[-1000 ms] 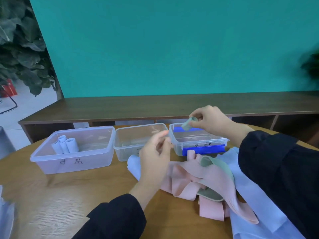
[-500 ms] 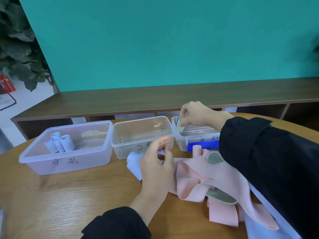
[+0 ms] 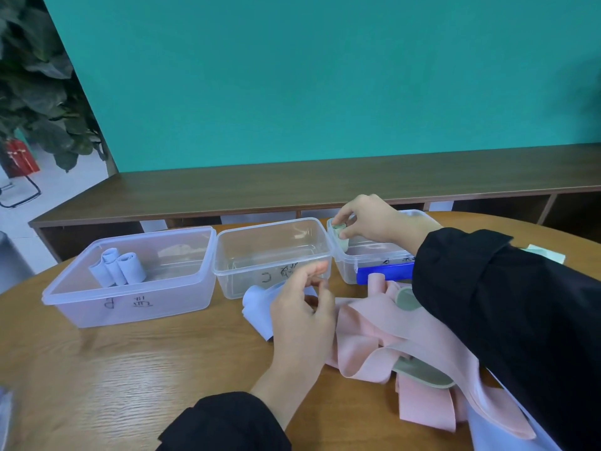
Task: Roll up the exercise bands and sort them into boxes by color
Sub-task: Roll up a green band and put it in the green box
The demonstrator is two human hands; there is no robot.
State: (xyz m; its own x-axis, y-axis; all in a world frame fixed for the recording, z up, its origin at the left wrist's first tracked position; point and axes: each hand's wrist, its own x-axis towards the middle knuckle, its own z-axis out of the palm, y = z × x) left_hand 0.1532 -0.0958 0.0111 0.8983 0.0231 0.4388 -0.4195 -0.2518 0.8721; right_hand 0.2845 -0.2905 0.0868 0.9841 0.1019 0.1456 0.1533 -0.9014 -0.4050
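Note:
My right hand (image 3: 369,219) pinches a rolled green band (image 3: 342,236) and holds it inside the left corner of the right clear box (image 3: 374,255). My left hand (image 3: 302,314) hovers over the table in front of the middle box (image 3: 273,255), fingers loosely curled, holding nothing. The left box (image 3: 130,294) contains three rolled pale-blue bands (image 3: 118,266). Loose pink bands (image 3: 383,340), green bands (image 3: 422,372) and a pale-blue band (image 3: 257,304) lie heaped on the table by my arms.
The three boxes stand in a row on a round wooden table (image 3: 113,379). A blue object (image 3: 383,273) shows at the right box's front. A long wooden bench (image 3: 292,187) runs behind, against a teal wall. A plant (image 3: 35,92) stands at far left.
My right hand has lowered the green roll from above the right box down into its left corner. My left hand has stayed in place over the loose bands.

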